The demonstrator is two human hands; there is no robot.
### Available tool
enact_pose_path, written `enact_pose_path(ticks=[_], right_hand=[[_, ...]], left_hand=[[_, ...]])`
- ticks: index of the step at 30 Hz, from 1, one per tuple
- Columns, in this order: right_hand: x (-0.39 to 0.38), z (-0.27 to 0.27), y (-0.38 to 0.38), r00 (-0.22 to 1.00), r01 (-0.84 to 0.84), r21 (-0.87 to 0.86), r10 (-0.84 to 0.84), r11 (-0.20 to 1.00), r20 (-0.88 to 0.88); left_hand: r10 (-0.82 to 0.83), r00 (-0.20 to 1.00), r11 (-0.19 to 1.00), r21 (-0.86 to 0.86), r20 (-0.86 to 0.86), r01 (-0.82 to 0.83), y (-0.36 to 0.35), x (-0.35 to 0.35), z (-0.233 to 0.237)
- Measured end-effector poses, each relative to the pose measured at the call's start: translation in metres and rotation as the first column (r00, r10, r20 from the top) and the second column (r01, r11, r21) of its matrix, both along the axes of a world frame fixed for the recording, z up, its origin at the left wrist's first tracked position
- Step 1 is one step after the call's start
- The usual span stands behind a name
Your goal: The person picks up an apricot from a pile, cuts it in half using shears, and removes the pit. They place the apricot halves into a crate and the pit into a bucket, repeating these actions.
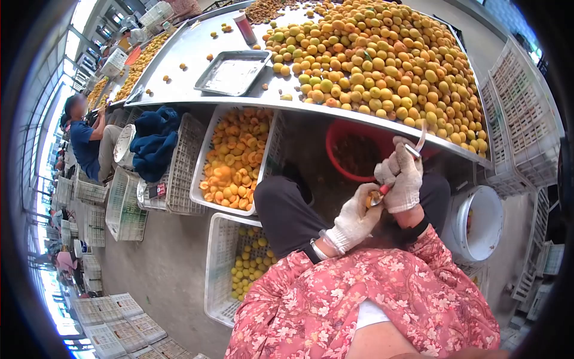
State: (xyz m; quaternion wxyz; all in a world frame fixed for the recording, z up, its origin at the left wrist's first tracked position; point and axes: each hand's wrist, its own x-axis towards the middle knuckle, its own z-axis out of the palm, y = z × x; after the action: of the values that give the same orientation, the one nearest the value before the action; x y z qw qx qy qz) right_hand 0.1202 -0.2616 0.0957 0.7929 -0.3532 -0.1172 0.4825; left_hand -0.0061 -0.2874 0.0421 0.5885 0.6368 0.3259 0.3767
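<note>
My left hand [354, 224], in a white knit glove, is closed around an apricot [374, 200] that looks partly cut; its fingers cover most of the fruit. Just above it, my gloved right hand [402, 179] grips a slim hand tool [420, 140]. The tool's red part [384, 189] meets the apricot, and its pale, curved end with a metal band sticks out above the fingers. Both hands are over my lap, in front of the metal table edge. Behind them, a red basin [332, 146] with brown bits inside sits below the table.
Whole apricots [382, 66] are heaped on the metal table [173, 93], beside a metal tray [206, 81] and a cup [244, 29]. Left are a crate of apricot halves [233, 158] and a crate of greener fruit [248, 263]. A white bucket [483, 224] stands right. Another person [86, 140] sits far left.
</note>
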Motion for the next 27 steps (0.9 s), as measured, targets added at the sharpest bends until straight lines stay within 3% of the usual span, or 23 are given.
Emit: enact_pose_path(ticks=[1, 2, 3, 4, 5, 7, 9, 10, 12, 16, 19, 22, 23, 24, 25, 27], right_hand=[[0.008, -0.015, 0.005, 0.983, 0.002, -0.082, -0.017, 0.997, -0.184], [0.017, -0.028, 0.011, 0.957, 0.007, -0.184, -0.059, 0.983, -0.282], [0.03, -0.048, 0.015, 0.915, -0.029, -0.164, -0.04, 0.986, -0.402], [0.036, -0.052, 0.02, 0.926, 0.022, -0.218, -0.102, 0.976, -0.362], [0.039, -0.052, 0.024, 0.933, 0.078, -0.267, -0.165, 0.96, -0.32], [0.045, -0.05, 0.024, 0.944, 0.107, -0.202, -0.164, 0.974, -0.288], [0.05, -0.049, 0.025, 0.955, 0.243, -0.077, -0.225, 0.967, 0.194], [0.049, -0.047, 0.024, 0.954, 0.246, -0.074, -0.228, 0.966, 0.193], [0.046, -0.042, 0.023, 0.79, 0.301, -0.066, -0.21, 0.951, 0.576], [0.049, -0.039, 0.028, 0.801, 0.284, -0.036, -0.216, 0.958, 0.558], [0.055, -0.043, 0.025, 0.889, 0.163, -0.034, -0.131, 0.986, 0.438], [0.054, -0.049, 0.021, 0.985, 0.032, -0.166, -0.003, 0.986, 0.174], [0.055, -0.052, 0.019, 0.986, 0.034, -0.166, -0.006, 0.986, 0.168], [0.058, -0.055, 0.017, 1.0, -0.022, -0.162, 0.022, 0.986, 0.002], [0.062, -0.058, 0.017, 0.985, -0.074, -0.15, 0.049, 0.986, -0.165], [0.073, -0.066, 0.018, 0.948, -0.062, -0.151, 0.011, 0.987, -0.319]], left_hand=[[0.004, 1.0, 1.0, 0.005, 0.003, -0.004, 0.004, 0.001, 0.003], [-0.071, 0.996, 0.955, -0.286, 0.055, 0.084, 0.008, 0.002, 0.008], [-0.125, 0.984, 0.82, -0.545, 0.127, 0.175, 0.013, 0.003, 0.011], [-0.065, 0.974, 0.708, -0.678, 0.218, 0.199, 0.021, 0.008, -0.002], [-0.064, 0.974, 0.71, -0.676, 0.216, 0.196, 0.028, 0.009, -0.005], [0.052, 0.956, 0.569, -0.796, 0.288, 0.209, 0.041, 0.013, -0.009], [0.054, 0.945, 0.563, -0.791, 0.323, 0.238, 0.053, 0.02, -0.011], [0.005, 0.961, 0.615, -0.759, 0.277, 0.216, 0.058, 0.023, -0.01], [-0.039, 0.982, 0.706, -0.691, 0.184, 0.157, 0.069, 0.026, -0.01], [0.005, 0.995, 0.818, -0.573, 0.102, 0.055, 0.101, -0.003, 0.001], [0.248, 0.965, 0.856, -0.485, 0.088, -0.176, 0.14, -0.053, 0.003], [0.47, 0.883, 0.837, -0.316, -0.002, -0.446, 0.18, -0.12, -0.003], [0.552, 0.827, 0.811, -0.162, -0.104, -0.562, 0.193, -0.139, -0.011], [0.621, 0.723, 0.77, 0.062, -0.302, -0.635, 0.207, -0.163, -0.023], [0.641, 0.68, 0.745, 0.077, -0.357, -0.662, 0.213, -0.172, -0.021], [0.757, 0.486, 0.652, 0.456, -0.437, -0.606, 0.219, -0.176, -0.025]])
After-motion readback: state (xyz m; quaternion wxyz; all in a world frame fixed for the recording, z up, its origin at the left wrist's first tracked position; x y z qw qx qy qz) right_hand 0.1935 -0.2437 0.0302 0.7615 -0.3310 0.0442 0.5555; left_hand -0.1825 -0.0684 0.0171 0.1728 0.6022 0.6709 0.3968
